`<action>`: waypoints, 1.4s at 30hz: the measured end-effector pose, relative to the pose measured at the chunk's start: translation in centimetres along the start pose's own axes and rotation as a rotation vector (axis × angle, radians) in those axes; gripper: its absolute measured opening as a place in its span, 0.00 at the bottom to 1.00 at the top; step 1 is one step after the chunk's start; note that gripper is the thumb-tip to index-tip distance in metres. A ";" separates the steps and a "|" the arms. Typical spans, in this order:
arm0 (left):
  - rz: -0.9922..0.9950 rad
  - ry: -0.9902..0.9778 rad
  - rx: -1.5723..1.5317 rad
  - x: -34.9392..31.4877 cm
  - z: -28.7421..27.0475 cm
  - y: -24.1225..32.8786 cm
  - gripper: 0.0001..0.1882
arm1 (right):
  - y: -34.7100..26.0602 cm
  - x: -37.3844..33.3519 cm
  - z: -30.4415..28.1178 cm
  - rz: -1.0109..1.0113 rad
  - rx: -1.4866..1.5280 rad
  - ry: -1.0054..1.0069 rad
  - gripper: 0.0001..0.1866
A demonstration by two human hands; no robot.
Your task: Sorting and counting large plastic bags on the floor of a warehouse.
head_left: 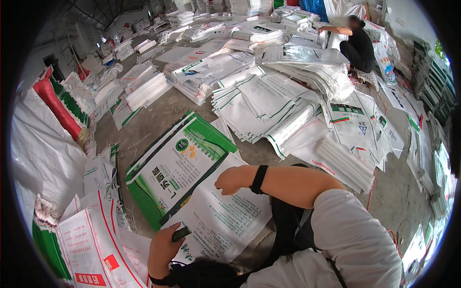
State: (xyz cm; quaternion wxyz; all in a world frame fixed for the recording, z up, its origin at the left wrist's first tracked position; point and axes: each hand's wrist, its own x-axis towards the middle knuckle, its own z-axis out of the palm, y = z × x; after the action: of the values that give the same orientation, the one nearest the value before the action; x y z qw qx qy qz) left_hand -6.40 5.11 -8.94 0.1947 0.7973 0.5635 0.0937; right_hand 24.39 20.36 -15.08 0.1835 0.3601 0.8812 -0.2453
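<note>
A green and white printed woven sack point(165, 163) lies flat on the floor before me, and a white sheet or sack with green print point(225, 216) overlaps its near side. My left hand point(164, 246) is at the lower left edge of the white part. Between its thumb and fingers is a small dark green object point(181, 234) whose kind I cannot make out. Over the upper part of the white sheet, my right hand point(234, 180) has its fingers curled down and closed. What they hold, if anything, is hidden. A black band circles each wrist.
Stacks of white sacks point(259, 103) spread ahead and to the right. White sacks with red stripes point(91, 240) lie at my left, below a large white bundle point(41, 149). Another person in dark clothes point(357, 48) crouches among sacks at the far right.
</note>
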 end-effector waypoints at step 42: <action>-0.027 0.124 -0.003 0.1 -1.1 1.2 0.22 | 1.7 -0.2 0.3 -0.084 0.006 0.104 0.21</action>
State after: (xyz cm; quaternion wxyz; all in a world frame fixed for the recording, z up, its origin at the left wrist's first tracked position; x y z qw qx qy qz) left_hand -5.79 5.09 -7.43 0.1619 0.7822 0.5849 0.1409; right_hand 25.79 21.12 -15.69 0.1257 0.3356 0.9031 -0.2365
